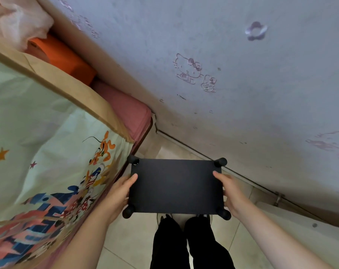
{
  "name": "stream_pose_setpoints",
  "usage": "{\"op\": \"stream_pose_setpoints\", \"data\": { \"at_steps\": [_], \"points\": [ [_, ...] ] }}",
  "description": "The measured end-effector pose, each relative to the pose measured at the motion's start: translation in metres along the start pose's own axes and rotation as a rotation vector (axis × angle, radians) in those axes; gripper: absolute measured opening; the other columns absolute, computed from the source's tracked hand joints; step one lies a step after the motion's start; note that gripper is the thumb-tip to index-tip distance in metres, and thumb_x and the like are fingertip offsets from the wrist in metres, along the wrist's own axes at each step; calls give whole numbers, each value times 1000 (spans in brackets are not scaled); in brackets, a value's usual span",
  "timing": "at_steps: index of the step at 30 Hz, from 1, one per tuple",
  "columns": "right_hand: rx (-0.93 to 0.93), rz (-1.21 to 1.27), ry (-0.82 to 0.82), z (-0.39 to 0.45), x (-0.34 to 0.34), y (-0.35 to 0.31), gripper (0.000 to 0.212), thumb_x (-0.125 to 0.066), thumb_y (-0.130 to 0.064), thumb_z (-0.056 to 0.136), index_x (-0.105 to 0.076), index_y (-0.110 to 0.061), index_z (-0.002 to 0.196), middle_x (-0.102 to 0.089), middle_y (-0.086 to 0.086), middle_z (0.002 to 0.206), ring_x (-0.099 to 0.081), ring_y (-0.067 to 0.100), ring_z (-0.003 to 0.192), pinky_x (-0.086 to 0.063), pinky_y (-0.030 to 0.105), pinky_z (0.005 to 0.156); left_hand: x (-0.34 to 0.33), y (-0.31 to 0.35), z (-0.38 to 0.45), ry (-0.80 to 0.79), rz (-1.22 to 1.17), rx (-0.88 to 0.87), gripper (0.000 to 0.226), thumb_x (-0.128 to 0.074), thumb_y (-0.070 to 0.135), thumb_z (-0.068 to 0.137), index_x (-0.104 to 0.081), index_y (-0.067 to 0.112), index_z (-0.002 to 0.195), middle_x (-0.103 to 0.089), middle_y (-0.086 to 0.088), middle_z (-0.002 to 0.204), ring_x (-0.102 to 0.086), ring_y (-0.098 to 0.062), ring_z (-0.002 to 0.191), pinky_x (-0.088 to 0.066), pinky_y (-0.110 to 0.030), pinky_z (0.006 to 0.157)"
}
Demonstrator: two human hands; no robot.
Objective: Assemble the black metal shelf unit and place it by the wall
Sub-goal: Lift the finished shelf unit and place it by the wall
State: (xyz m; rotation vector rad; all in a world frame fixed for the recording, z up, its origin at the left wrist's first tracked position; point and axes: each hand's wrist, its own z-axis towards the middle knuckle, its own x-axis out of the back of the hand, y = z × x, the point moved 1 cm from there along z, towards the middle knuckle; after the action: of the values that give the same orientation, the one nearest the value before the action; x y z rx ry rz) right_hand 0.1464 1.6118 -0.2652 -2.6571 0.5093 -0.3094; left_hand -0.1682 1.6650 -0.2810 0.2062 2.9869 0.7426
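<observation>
The person holds the black metal shelf unit with round black corner caps from above, its flat top panel facing the camera at about 6 o'clock in the view. The left hand grips the panel's left short edge, thumb lying on top; the right hand grips the right short edge the same way. The unit sits over the pale tiled floor, just in front of the person's black trouser legs, near the pale lilac wall with cartoon cat prints that runs from 12 to 3 o'clock. Whether its feet already touch the floor cannot be told, since the panel hides everything beneath it.

The likely risks: the legs below are out of sight, so one could catch on the thin dark pipe along the wall's foot at 3 o'clock, or the unit could land tilted. With only the edges gripped, a loosely fitted post might also slip out.

At 9 o'clock the bed with a cartoon-printed pale green cover and its pink mattress corner crowd the left side, narrowing the gap. An orange box and pale pink cloth lie at 11 o'clock.
</observation>
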Motion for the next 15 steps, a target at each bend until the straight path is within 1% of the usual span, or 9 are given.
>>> {"op": "stream_pose_setpoints", "data": {
  "at_steps": [1,2,3,5,7,9,11,14,15],
  "points": [
    [1,1,5,0,1,-2,24,-61,-37,94,-61,-21,112,-62,-3,117,-56,29,115,-43,60,102,-7,5,2,22,6,-25,33,-60,43,97,-53,35,128,-62,16,115,-59,-4,95,-52,-25,69],
    [0,8,11,0,4,-4,29,-61,-38,94,-60,-19,117,-61,-1,119,-55,30,116,-44,60,100,-12,7,4,46,0,-41,37,-62,41,96,-52,33,131,-61,15,112,-57,-2,92,-51,-24,66],
    [0,15,14,0,6,-6,32,-61,-38,94,-59,-18,119,-61,0,119,-56,30,116,-46,59,98,-15,8,7,71,-13,-56,42,-63,39,96,-51,29,136,-61,13,113,-56,-3,92,-49,-25,67],
    [4,18,13,3,11,-8,28,-61,-36,94,-60,-17,114,-62,2,117,-57,31,113,-50,57,91,-20,10,9,107,-29,-73,49,-63,36,97,-49,23,142,-60,7,119,-55,-5,95,-48,-30,72],
    [21,5,10,5,13,-10,21,-61,-34,94,-60,-19,108,-63,2,115,-58,30,110,-52,55,86,-21,13,14,127,-34,-87,53,-65,37,96,-49,23,144,-60,6,120,-56,-6,96,-48,-31,72],
    [46,-1,13,9,13,-15,17,-60,-30,95,-60,-19,108,-64,3,115,-60,29,108,-52,55,87,-25,18,21,148,-13,-106,54,-66,38,95,-48,24,144,-60,10,115,-55,-4,93,-45,-28,68],
    [48,7,21,13,14,-22,18,-60,-28,95,-61,-19,110,-65,3,115,-60,30,108,-51,58,90,-29,28,30,169,11,-119,55,-68,39,94,-48,24,143,-59,14,110,-54,-2,90,-43,-26,66],
    [44,18,46,20,15,-32,17,-59,-27,95,-61,-18,111,-64,4,114,-60,31,109,-50,60,92,-35,46,44,189,46,-145,55,-69,39,94,-50,23,142,-61,5,120,-58,-9,95,-47,-29,69],
    [44,25,60,22,16,-35,19,-58,-26,96,-60,-17,113,-64,4,114,-59,32,109,-51,59,91,-38,52,49,188,55,-157,53,-69,38,94,-51,23,141,-62,4,119,-59,-10,96,-48,-30,69]
  ]
}}
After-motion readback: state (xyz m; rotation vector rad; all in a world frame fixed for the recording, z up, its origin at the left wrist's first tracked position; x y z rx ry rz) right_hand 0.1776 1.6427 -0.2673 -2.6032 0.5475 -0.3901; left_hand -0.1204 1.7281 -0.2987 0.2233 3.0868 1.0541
